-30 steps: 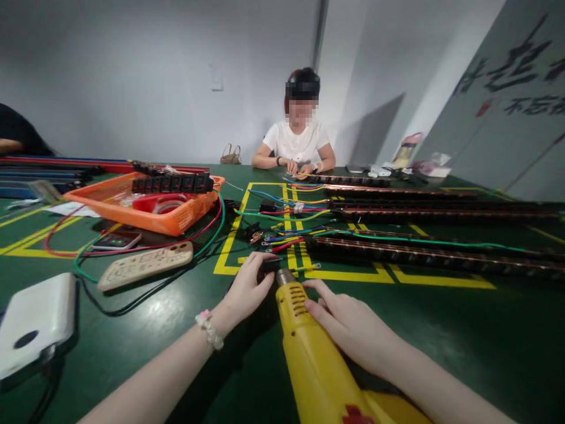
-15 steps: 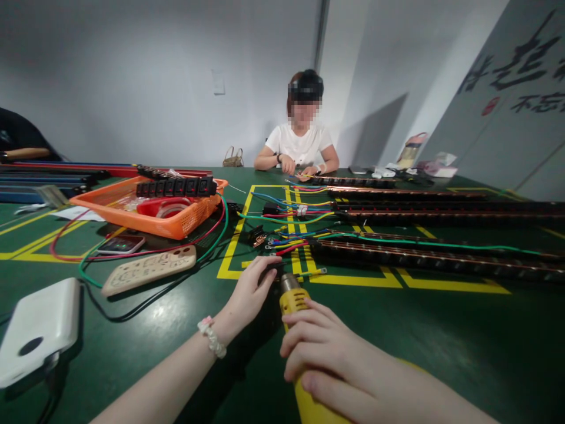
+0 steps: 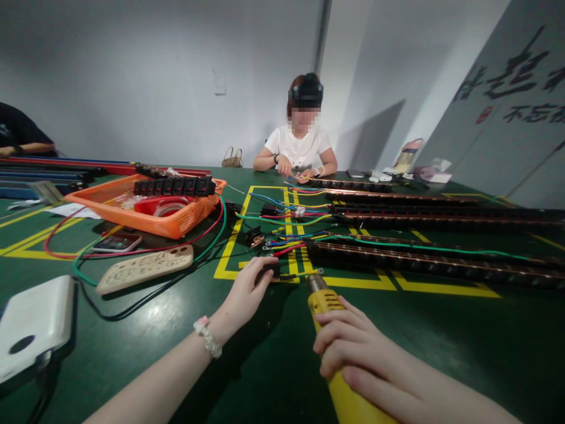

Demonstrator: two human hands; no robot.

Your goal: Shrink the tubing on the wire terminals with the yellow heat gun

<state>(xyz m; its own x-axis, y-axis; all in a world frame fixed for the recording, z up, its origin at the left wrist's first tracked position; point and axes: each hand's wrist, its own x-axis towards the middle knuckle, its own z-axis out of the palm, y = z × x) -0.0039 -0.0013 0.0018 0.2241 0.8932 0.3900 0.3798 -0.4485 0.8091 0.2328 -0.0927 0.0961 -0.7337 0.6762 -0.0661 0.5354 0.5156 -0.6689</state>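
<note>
Steady on the left, aim from the right

Small black block [image 3: 271,270], material unclear, at the green bench [image 3: 172,365] surface, largely covered by the left hand [image 3: 245,290]. Left fingers narrow, block between thumb and forefinger. From beside it a thin yellow-green wire [image 3: 303,274], black-sleeved near the block and ending in a metal ring, points right.

Right hand [image 3: 355,338]: fingers wrapped round a yellow plastic heat gun [image 3: 318,304], short of its bare metal nozzle [image 3: 316,284]. Nozzle sits just beside the ring end; cannot tell whether they touch, or whether air is blowing.

Judgement: treat the nozzle as hot. Keep the right grip back on the plastic, leave a gap at the wire, pass evenly along the sleeve rather than dwell, and angle away from the left fingertips.

Beyond: loose coloured wires [image 3: 282,241] with ring ends, from a long black strip with copper rails [image 3: 397,258]; best kept out of the blast. Left of these, an orange plastic basket [image 3: 194,219].
</note>
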